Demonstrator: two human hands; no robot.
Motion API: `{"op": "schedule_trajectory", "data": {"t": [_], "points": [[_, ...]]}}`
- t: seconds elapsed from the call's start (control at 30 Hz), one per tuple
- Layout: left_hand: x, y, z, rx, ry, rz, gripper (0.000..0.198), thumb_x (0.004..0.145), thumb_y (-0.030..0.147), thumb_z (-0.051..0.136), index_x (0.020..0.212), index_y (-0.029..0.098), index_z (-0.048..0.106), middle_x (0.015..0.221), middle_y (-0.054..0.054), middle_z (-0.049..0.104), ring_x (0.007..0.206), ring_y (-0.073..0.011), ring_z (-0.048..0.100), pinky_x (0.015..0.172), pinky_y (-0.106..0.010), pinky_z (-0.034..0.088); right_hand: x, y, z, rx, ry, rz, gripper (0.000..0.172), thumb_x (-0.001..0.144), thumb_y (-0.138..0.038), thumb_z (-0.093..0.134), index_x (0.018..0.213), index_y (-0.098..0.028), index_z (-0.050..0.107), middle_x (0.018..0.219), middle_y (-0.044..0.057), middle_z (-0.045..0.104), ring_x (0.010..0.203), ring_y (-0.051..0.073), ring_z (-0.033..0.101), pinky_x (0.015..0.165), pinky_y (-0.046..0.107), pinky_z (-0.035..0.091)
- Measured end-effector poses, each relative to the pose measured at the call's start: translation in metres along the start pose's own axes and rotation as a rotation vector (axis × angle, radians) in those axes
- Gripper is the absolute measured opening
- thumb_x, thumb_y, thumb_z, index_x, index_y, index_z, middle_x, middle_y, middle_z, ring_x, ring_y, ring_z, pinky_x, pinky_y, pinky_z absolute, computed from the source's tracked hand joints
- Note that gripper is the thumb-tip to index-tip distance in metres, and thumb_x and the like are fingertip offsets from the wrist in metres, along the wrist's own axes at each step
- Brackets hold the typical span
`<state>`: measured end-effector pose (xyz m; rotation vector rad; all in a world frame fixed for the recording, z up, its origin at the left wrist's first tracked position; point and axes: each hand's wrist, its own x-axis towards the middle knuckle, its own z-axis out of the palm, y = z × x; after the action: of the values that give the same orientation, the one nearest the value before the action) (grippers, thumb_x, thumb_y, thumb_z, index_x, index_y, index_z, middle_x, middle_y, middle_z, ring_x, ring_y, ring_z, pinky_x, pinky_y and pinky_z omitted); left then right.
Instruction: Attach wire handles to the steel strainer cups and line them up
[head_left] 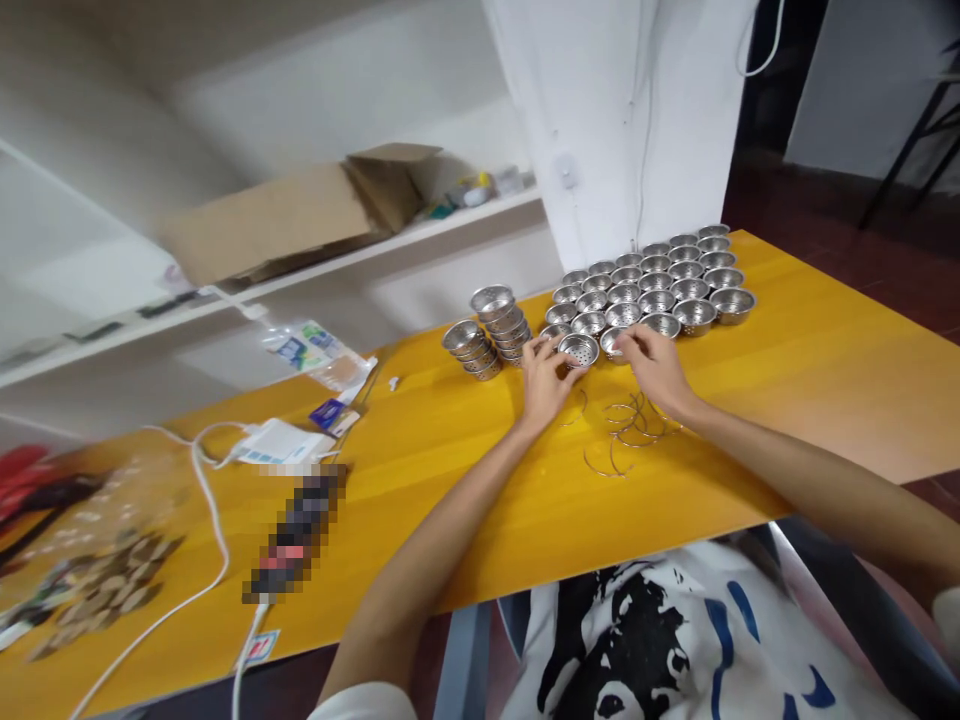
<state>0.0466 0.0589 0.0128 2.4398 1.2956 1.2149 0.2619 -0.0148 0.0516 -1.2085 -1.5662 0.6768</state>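
My left hand [549, 378] has its thumb and fingers around a perforated steel strainer cup [579, 351] at the front of a grid of similar cups. Just right of it, my right hand [660, 368] pinches at the rim of another strainer cup [611, 345], whose right side is covered by the fingers. Several thin wire rings [636, 420] lie loosely on the table below the hands, some overlapping. Left of my left hand stand stacks of nested strainer cups, a taller stack [498, 310] and a shorter one [471, 350].
Rows of strainer cups [656, 285] fill the yellow table's [810, 380] back right part. A white power strip [281, 443] with cables, a pixelated object [296, 535], plastic packets [319, 355] and round brown discs [112, 585] lie to the left. A cardboard box [277, 220] sits on a shelf.
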Motion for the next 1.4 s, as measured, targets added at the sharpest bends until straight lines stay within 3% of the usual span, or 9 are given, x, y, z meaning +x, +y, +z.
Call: {"op": "schedule_trajectory", "data": {"t": [0.1,0.17,0.27,0.4,0.67,0.87,1.07,1.3,1.4], "points": [[-0.001,-0.004,0.001,0.007,-0.017,-0.008,0.016,0.095,0.039,0.079,0.101,0.025,0.078,0.145,-0.01,0.071,0.137,-0.0367,0.045,0.122,-0.06,0.039,0.0,-0.002,-0.005,-0.432,0.063,-0.059,0.02,0.1,-0.026,0.052,0.098,-0.019,0.07,0.104,0.01,0.073,0.085,0.022,0.062,0.076,0.034,0.04],[-0.001,-0.007,0.003,0.005,-0.025,-0.026,0.022,0.096,0.039,0.078,0.113,0.025,0.076,0.147,-0.011,0.069,0.138,-0.0375,0.045,0.121,-0.059,0.04,-0.002,-0.003,-0.006,-0.653,-0.005,-0.068,0.021,0.101,-0.025,0.053,0.105,-0.017,0.073,0.115,0.014,0.074,0.086,0.024,0.064,0.074,0.035,0.04],[0.0,-0.01,0.005,-0.001,-0.04,-0.039,0.028,0.096,0.039,0.077,0.121,0.024,0.075,0.148,-0.013,0.067,0.139,-0.0382,0.044,0.12,-0.058,0.041,-0.002,-0.002,-0.007,-0.804,-0.087,-0.052,0.024,0.102,-0.025,0.053,0.108,-0.016,0.074,0.119,0.017,0.073,0.088,0.026,0.068,0.072,0.036,0.041],[0.002,-0.012,0.007,-0.015,-0.057,-0.029,0.031,0.097,0.041,0.076,0.123,0.025,0.074,0.147,-0.013,0.068,0.138,-0.0375,0.044,0.121,-0.058,0.039,-0.001,0.001,-0.006,-0.847,-0.148,-0.05,0.025,0.102,-0.023,0.052,0.11,-0.016,0.075,0.114,0.016,0.075,0.091,0.026,0.07,0.072,0.035,0.042],[0.004,-0.009,0.008,-0.02,-0.074,-0.054,0.042,0.097,0.047,0.076,0.132,0.025,0.071,0.145,-0.014,0.068,0.137,-0.0383,0.043,0.121,-0.056,0.037,-0.002,0.002,-0.006,-0.878,-0.154,-0.057,0.026,0.102,-0.025,0.054,0.111,-0.017,0.077,0.114,0.015,0.077,0.092,0.028,0.07,0.074,0.036,0.042],[0.004,-0.005,0.005,-0.032,-0.061,-0.022,0.023,0.1,0.045,0.072,0.113,0.026,0.075,0.147,-0.008,0.069,0.132,-0.0371,0.044,0.12,-0.057,0.035,-0.002,0.006,-0.006,-0.871,-0.186,-0.063,0.027,0.101,-0.024,0.054,0.112,-0.017,0.078,0.114,0.015,0.077,0.094,0.029,0.07,0.076,0.036,0.042],[0.007,-0.004,0.006,-0.07,-0.071,-0.011,0.021,0.098,0.044,0.075,0.107,0.025,0.073,0.145,-0.009,0.07,0.13,-0.0361,0.045,0.119,-0.054,0.036,-0.002,0.008,-0.005,-0.876,-0.18,-0.082,0.026,0.101,-0.024,0.054,0.109,-0.017,0.077,0.112,0.015,0.078,0.092,0.028,0.07,0.072,0.036,0.04],[0.007,-0.006,0.007,-0.086,-0.119,0.021,0.037,0.097,0.052,0.076,0.121,0.024,0.073,0.144,-0.012,0.068,0.133,-0.036,0.046,0.122,-0.054,0.036,-0.002,0.005,-0.005,-0.882,-0.184,-0.077,0.026,0.102,-0.025,0.053,0.109,-0.018,0.077,0.11,0.015,0.078,0.089,0.027,0.069,0.072,0.035,0.04],[0.003,-0.008,0.006,-0.054,-0.085,0.042,0.051,0.092,0.058,0.08,0.13,0.025,0.071,0.149,-0.014,0.062,0.138,-0.0365,0.043,0.125,-0.053,0.035,-0.003,0.001,-0.006,-0.843,-0.222,-0.121,0.024,0.101,-0.025,0.054,0.106,-0.018,0.077,0.106,0.012,0.079,0.088,0.026,0.07,0.072,0.034,0.04]]}}
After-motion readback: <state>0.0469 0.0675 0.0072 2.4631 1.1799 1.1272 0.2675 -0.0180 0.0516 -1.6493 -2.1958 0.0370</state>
